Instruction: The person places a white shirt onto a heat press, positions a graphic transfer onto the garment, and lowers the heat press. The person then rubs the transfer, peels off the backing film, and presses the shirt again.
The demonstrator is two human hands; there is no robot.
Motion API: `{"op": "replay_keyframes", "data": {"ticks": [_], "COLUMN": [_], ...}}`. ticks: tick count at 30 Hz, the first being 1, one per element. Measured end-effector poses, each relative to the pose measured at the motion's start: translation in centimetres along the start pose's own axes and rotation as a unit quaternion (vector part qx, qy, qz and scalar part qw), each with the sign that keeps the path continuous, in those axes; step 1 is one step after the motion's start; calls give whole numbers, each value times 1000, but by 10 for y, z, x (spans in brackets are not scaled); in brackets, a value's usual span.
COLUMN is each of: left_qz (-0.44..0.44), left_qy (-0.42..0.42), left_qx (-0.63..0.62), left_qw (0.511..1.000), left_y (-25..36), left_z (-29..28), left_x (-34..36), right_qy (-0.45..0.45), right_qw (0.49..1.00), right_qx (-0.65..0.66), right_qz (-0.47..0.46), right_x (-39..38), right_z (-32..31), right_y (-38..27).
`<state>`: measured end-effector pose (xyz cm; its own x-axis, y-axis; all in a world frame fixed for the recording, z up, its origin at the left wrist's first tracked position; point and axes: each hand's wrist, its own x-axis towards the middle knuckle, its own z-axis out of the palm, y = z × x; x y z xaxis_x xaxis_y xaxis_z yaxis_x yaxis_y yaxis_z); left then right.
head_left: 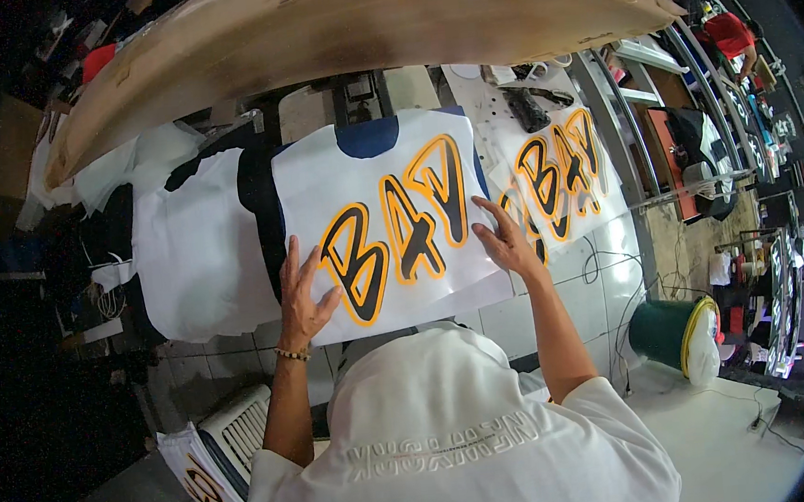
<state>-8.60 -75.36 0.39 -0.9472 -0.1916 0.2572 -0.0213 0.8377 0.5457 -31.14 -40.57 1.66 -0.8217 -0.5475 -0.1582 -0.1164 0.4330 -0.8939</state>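
A white garment panel (321, 182) with a curved neckline lies flat in front of me, dark blue showing at its neck and edges. Large black lettering outlined in orange (419, 221) runs diagonally up across it. At the panel's lower left edge, my left hand (306, 301) is open, its fingers spread, a beaded bracelet on the wrist. My right hand (507, 236) is at the right edge, open, thumb and fingers apart. Beside it lies a translucent sheet (618, 210) with similar lettering. Whether fingertips press on the panel or hover, I cannot tell.
Left of the panel lies a plain white garment piece (199, 248) on a black surface. A long brown board (357, 37) spans the far side. A dark plastic-wrapped item (527, 109) is beyond the sheets. A green bucket (659, 339) and cables stand right; a person in red (730, 34) is far right.
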Motion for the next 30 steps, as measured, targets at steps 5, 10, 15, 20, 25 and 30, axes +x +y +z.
{"op": "replay_keyframes", "data": {"ticks": [5, 10, 15, 20, 25, 30], "left_qz": [-11, 6, 7, -27, -45, -50], "left_qy": [-8, 8, 15, 17, 24, 62], "left_qx": [-10, -2, 19, 65, 92, 96], "left_qw": [1000, 1000, 1000, 997, 994, 992], "left_y": [0, -2, -3, 5, 10, 11], "left_z": [0, 3, 1, -13, -16, -14], "left_x": [0, -1, 1, 1, 5, 5], "right_qy": [6, -7, 11, 7, 39, 16], "right_qw": [1000, 998, 999, 1000, 985, 990], "right_qx": [14, 41, -44, 11, -147, -113], "right_qz": [9, 47, 21, -11, -82, -86], "right_x": [-1, -3, -1, -1, 5, 10], "right_z": [2, 1, 1, 6, 3, 4], "right_y": [-5, -1, 8, -6, -3, 12]}}
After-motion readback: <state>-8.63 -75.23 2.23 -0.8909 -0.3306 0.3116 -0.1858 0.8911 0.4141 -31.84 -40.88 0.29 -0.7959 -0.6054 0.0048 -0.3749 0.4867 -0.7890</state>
